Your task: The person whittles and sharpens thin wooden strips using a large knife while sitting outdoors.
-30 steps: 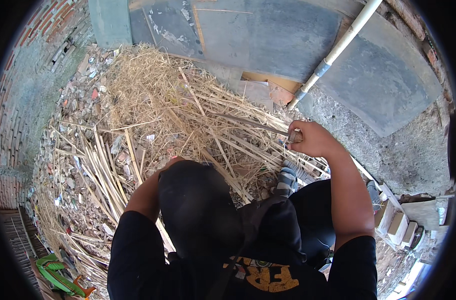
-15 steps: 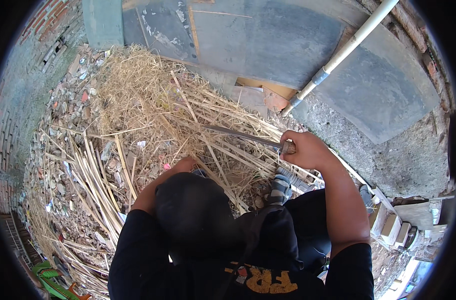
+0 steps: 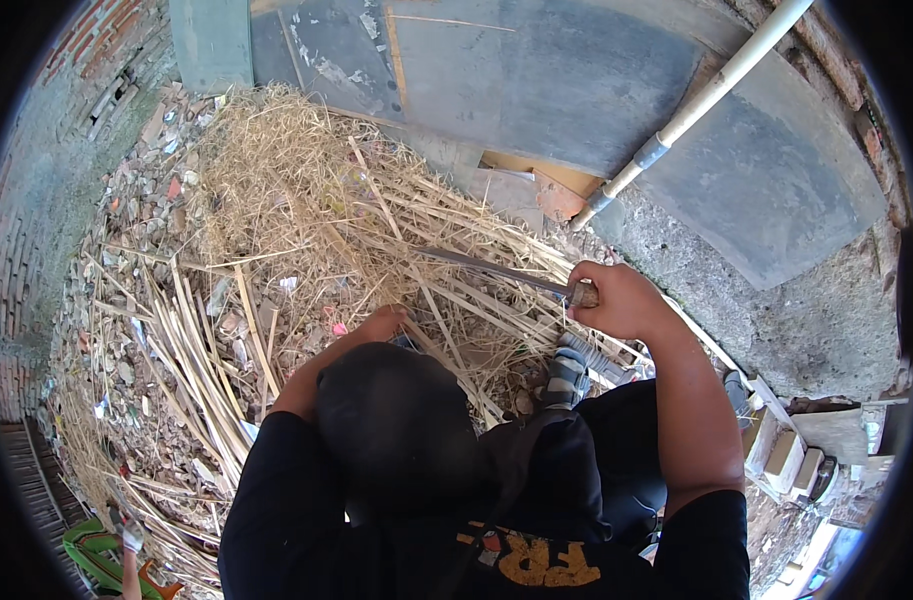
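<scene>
In my right hand (image 3: 616, 300) is the wooden handle of a long-bladed knife (image 3: 496, 268); its dark blade points left across the pile. My left hand (image 3: 381, 324), partly hidden behind my dark-clad knee (image 3: 396, 410), is closed at the end of a pale bamboo strip (image 3: 446, 362). That strip slants down between my legs. Beneath the blade lie many split bamboo strips (image 3: 486, 305), with a heap of curly shavings (image 3: 266, 170) beyond them. My striped footwear (image 3: 564, 378) rests beside the strips.
More bamboo strips (image 3: 201, 360) lie on rubble at the left. Grey boards (image 3: 556, 90) and a pale pole (image 3: 711, 110) lean at the back, a brick wall (image 3: 36, 220) stands left. Another person's arm (image 3: 130, 570) shows lower left, by green clothing (image 3: 94, 550).
The view has shifted slightly. Both hands keep nearly the same places, the knife still in the right one. Another person's forearm and hand have come into view at lower left.
</scene>
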Motion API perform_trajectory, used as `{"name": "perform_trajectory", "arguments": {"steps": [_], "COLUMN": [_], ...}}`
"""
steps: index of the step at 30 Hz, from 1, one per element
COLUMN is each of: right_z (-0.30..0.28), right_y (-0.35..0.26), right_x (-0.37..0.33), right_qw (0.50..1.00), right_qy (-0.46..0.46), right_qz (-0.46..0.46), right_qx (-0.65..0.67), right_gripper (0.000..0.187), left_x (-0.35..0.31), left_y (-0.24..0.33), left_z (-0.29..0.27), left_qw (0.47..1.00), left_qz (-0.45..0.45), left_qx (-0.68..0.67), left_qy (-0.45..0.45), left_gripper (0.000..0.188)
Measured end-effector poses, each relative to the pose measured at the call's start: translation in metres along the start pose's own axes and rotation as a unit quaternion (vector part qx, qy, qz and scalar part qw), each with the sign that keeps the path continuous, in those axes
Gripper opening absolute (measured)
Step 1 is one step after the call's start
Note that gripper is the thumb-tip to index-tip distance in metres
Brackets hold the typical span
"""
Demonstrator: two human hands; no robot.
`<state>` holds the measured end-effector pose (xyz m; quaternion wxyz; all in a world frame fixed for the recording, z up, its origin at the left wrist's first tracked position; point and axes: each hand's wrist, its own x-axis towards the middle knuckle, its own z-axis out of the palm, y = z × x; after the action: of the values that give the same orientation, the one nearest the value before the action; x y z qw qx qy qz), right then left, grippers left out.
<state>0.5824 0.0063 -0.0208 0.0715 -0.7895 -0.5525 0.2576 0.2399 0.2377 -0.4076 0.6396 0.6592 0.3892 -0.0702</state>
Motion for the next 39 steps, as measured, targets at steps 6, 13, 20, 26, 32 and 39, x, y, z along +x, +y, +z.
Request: {"name": "perform_trajectory", "arguments": {"steps": [6,13,20,26,32,39], "right_z": [-0.003,0.001,0.000,-0.008,-0.013,-0.013], "right_y": [-0.007,-0.007,-0.001,-0.011,-0.013,-0.003], "right_x": [0.005,0.004,0.004,0.006,0.004,0.002], "right_qw": [0.998,1.000,1.000,0.999,0.999,0.999], "right_qy": [-0.047,-0.003,-0.013,-0.031,-0.037,-0.026], "right_qz": [0.028,-0.004,0.007,0.006,0.011,0.000], "right_qx": [-0.005,0.005,-0.003,-0.012,-0.019,-0.020], "right_gripper": [0.041,0.037,0.039,0.041,0.045,0.046], "left_x": [-0.042,-0.045,-0.049,-0.050,-0.062,-0.092], "left_y": [0.068,0.076,0.101,0.107,0.178,0.293], "left_z": [0.004,-0.008,-0.012,-0.056,-0.114,-0.183], "left_qw": [0.961,0.912,0.933,0.898,0.842,0.749], "left_qz": [-0.140,-0.067,0.001,0.231,0.323,0.408], "left_qx": [-0.215,-0.393,-0.332,-0.113,-0.110,-0.008], "left_qy": [0.102,0.099,0.141,0.357,0.417,0.523], "left_gripper": [0.042,0.048,0.045,0.036,0.033,0.030]}}
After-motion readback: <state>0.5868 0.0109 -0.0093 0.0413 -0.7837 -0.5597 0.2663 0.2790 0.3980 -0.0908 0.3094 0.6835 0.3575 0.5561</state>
